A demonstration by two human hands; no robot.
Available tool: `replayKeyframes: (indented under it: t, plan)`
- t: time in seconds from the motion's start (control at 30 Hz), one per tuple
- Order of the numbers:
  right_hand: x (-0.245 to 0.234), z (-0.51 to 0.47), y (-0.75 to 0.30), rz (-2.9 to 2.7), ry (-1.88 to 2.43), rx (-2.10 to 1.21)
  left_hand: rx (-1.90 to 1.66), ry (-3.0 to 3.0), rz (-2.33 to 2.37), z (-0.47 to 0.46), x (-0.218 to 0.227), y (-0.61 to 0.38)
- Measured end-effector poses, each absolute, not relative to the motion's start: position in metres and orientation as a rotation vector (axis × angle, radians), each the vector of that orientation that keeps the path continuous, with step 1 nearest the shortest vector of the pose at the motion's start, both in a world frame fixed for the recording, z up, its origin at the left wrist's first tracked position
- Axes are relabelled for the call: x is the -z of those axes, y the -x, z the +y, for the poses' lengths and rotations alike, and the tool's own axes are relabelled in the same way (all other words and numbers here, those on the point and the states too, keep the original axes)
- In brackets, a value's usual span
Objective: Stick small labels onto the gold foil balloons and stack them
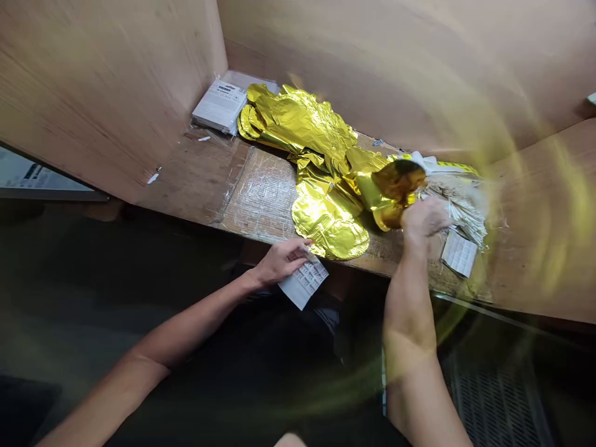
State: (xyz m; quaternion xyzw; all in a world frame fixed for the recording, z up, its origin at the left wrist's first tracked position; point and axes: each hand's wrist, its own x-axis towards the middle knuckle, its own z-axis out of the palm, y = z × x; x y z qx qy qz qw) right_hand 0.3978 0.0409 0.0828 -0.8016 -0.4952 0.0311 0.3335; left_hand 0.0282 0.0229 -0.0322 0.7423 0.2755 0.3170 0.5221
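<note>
My left hand point(282, 261) is closed on a small white sheet of stickers point(305, 282) at the front edge of the wooden bench point(205, 180). A pile of gold foil balloons point(316, 161) lies flat across the bench just beyond it. My right hand point(421, 220) is closed on a folded gold foil balloon point(393, 186), lifted slightly over the bench. Right beside that hand is a bundle of white straws point(459, 208) and a small white paper slip point(460, 253).
Flat white packets point(221, 102) lie in the back left corner against the wooden partition point(93, 93). A taped plastic patch point(263, 192) covers part of the bench. A yellow blur smears the right side of the view.
</note>
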Motion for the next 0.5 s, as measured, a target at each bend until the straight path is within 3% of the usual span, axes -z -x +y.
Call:
replayKeyframes:
  t: [0.07, 0.13, 0.2, 0.27, 0.5]
  plan:
    - [-0.089, 0.030, -0.397, -1.184, 2.078, 0.093, -0.835, -1.561, 0.785, 0.026, 0.024, -0.022]
    - [-0.082, 0.010, -0.370, -1.293, 2.015, -0.003, -0.886, -1.404, 0.835, 0.029, 0.017, -0.017]
    - [-0.066, -0.013, -0.326, -1.628, 1.816, -0.471, -0.925, -1.317, 0.856, 0.031, 0.013, -0.014]
    - [-0.050, -0.032, -0.283, -1.810, 1.622, -0.728, -0.932, -1.283, 0.868, 0.033, 0.010, -0.013]
    - [-0.022, -0.053, -0.242, -1.927, 1.448, -0.458, -0.918, -1.228, 0.865, 0.031, 0.009, -0.012]
